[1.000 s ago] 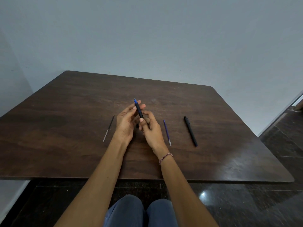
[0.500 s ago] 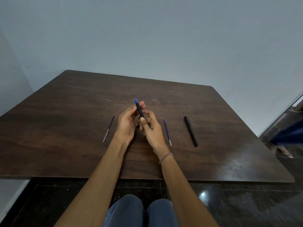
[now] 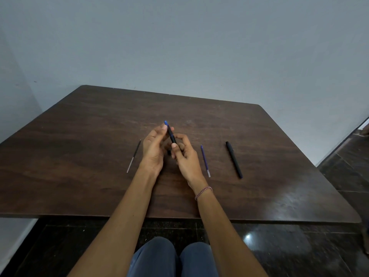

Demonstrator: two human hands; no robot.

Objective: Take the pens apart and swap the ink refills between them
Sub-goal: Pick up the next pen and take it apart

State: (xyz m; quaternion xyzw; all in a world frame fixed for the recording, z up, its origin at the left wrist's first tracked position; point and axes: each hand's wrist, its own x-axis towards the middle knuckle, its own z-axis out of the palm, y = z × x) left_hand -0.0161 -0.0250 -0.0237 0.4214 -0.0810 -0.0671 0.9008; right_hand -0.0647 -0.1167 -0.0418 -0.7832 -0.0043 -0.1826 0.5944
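Both forearms reach forward from the near edge over the dark wooden surface (image 3: 259,188), wrists raised. The right hand (image 3: 186,156) curls closed on the lower part of a black pen barrel (image 3: 172,136), thumb pressed against it; the left hand (image 3: 154,148) pinches its upper part with fingertips. The barrel tilts up and away, its blue end farthest. Lying flat, long axes running near to far: a black refill (image 3: 134,155) left of the hands, a blue refill (image 3: 205,161) just right, and a black pen (image 3: 234,159) beyond that.
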